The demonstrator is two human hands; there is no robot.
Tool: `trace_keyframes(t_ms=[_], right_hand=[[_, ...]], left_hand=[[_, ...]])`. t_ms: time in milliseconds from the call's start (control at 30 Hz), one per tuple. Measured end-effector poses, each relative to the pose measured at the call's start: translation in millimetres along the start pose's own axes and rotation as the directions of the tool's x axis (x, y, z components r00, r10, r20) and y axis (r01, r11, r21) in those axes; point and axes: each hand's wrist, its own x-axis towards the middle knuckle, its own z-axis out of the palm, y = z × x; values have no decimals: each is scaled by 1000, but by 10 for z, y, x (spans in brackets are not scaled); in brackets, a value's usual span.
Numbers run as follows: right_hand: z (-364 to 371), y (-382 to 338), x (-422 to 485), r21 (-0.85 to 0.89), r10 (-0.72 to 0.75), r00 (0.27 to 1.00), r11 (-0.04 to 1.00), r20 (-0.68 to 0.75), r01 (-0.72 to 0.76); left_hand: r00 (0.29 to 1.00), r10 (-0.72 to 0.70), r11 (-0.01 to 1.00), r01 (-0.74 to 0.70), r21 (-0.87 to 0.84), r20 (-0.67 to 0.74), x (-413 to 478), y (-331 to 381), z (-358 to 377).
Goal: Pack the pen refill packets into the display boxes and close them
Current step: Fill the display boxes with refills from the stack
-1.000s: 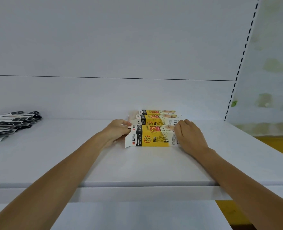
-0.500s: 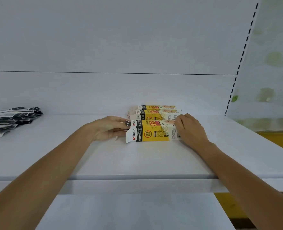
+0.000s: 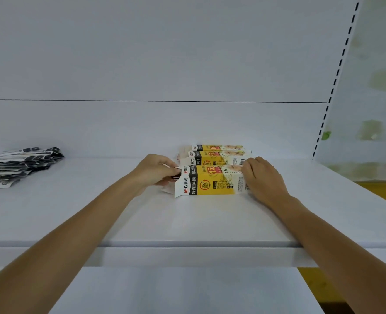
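Three yellow, white and black display boxes lie in a row on the white shelf. The nearest box lies on its side with its left end open. My left hand is at that open end, fingers curled round refill packets that poke out of the box. My right hand grips the box's right end. The second box and third box lie just behind. A pile of black-and-white refill packets sits at the shelf's far left.
The white back panel rises behind the boxes. A perforated upright bounds the shelf on the right. A lower white shelf juts out below the front edge.
My left hand has moved right, up to the open end of the nearest box, with packets in its fingers. My right hand stays on the box's right end.
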Motion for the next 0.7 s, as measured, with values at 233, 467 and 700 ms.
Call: trace_keyframes(t_ms=[233, 467, 700], right_hand=[[-15, 15, -10, -40, -72, 997, 997, 17, 72], [-107, -55, -11, 95, 96, 992, 990, 82, -104], [13, 6, 29, 120, 125, 989, 984, 74, -134]], left_hand=[[959, 80, 996, -65, 64, -273, -22, -54, 109], [962, 25, 995, -52, -90, -272, -16, -65, 136], [997, -72, 971, 78, -226, 35, 12, 14, 90]])
